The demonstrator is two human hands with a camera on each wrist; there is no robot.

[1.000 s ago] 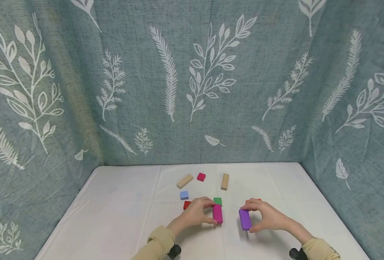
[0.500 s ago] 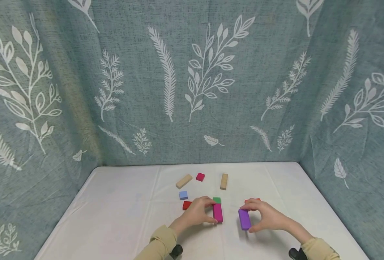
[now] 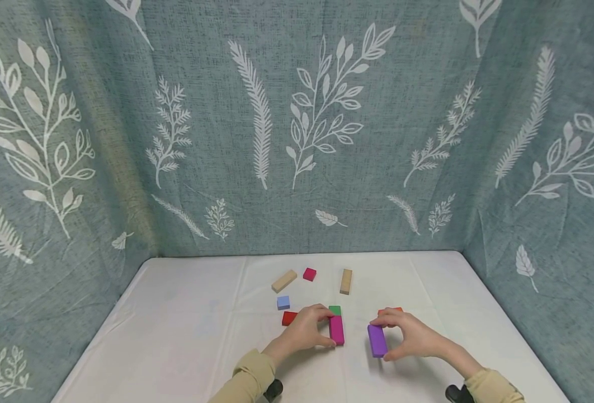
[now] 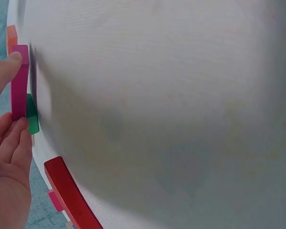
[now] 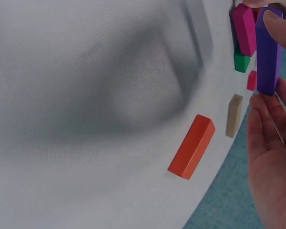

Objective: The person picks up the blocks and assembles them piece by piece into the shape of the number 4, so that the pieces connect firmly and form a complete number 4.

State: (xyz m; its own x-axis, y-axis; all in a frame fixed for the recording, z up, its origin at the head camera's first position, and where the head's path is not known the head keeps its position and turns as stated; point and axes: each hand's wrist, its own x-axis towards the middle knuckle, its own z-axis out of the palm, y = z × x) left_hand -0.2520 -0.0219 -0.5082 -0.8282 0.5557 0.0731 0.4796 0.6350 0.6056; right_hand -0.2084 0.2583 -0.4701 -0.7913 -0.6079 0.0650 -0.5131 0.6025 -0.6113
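Left hand: pinching a magenta oblong block by its ends, nearer the person than a green block.
Right hand: pinching a purple oblong block endwise, right of the magenta one.
Pale oblong wooden block: lying farther back.

In the hands, the left hand's block is apart from and left of the right hand's brick. Just behind the former, on the table, lies a cube. One partly hidden bar lies behind the left hand, another bar behind the right. Farther back, a small block lies between two planks; a curtain hangs behind the table.
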